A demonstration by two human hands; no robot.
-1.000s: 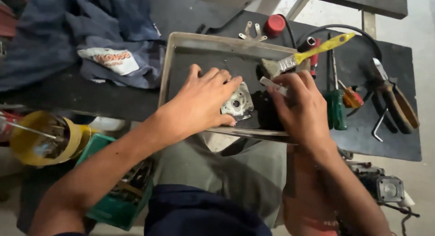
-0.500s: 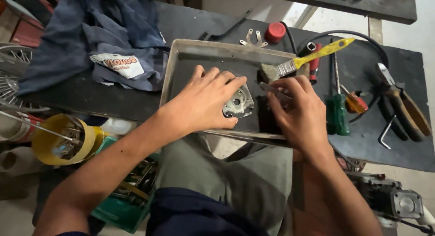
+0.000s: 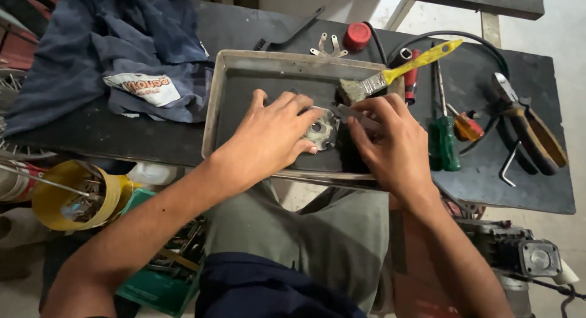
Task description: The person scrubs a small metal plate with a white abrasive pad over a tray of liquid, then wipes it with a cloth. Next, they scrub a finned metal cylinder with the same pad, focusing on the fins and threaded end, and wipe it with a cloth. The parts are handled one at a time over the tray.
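Cloth: heaped at bench's left, as before.
Left hand: fingers curled over round metal part in tray; grip unchanged since a second ago.
Right hand: fingers pinched on a thin flat tool, tip at the part, now drawn slightly lower.
Brush, screwdrivers, pliers: unmoved, right.

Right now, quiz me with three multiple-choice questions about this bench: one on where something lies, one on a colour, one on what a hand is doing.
1. Where does the paintbrush lie?
A. across the tray's far right corner
B. on the floor
C. on the blue cloth

2. What colour is the brush handle?
A. red
B. yellow
C. black

3. What is the left hand doing?
A. hanging free
B. holding the pliers
C. pressing a round metal part in the tray

Answers: 1 A, bristles rest inside the rim; 2 B, bright yellow; 3 C, fingers on it.
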